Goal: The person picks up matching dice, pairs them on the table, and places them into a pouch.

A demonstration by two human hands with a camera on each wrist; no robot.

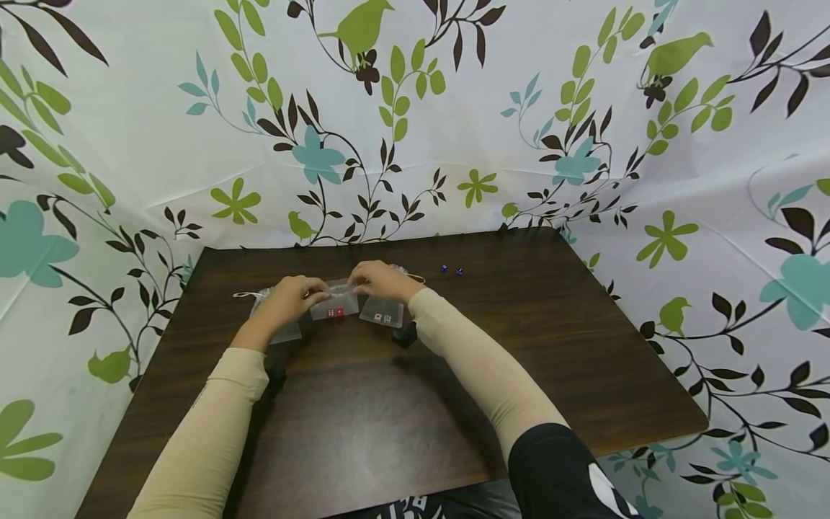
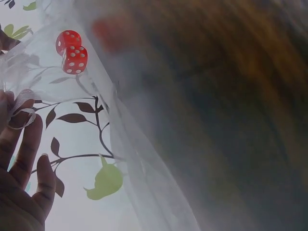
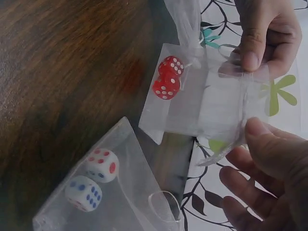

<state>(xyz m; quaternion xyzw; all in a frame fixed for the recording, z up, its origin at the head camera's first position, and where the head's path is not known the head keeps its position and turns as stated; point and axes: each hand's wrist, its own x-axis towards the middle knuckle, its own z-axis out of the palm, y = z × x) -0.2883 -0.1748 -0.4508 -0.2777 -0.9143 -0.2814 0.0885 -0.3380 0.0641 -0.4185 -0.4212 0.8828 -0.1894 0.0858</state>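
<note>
A clear pouch (image 1: pixel 333 288) with two red dice (image 3: pixel 168 77) in it hangs between my hands, low over the back of the dark table. My left hand (image 1: pixel 288 297) pinches one side of its upper edge, thumb on top. At the other side of that edge, my right hand (image 1: pixel 384 281) pinches between thumb and index finger, its other fingers loosely bent. Just right of this pouch lies another see-through pouch (image 3: pixel 130 192) with two white dice (image 3: pixel 92 180), spotted in blue and red. Red dice (image 2: pixel 72 53) also show through the film in the left wrist view.
A third pouch (image 1: pixel 288 333) with a white cord lies partly under my left hand. Two small dark blue dice (image 1: pixel 452 270) sit farther right on the brown wooden table (image 1: pixel 519 346). A patterned cloth (image 1: pixel 415 194) stands as a wall behind it.
</note>
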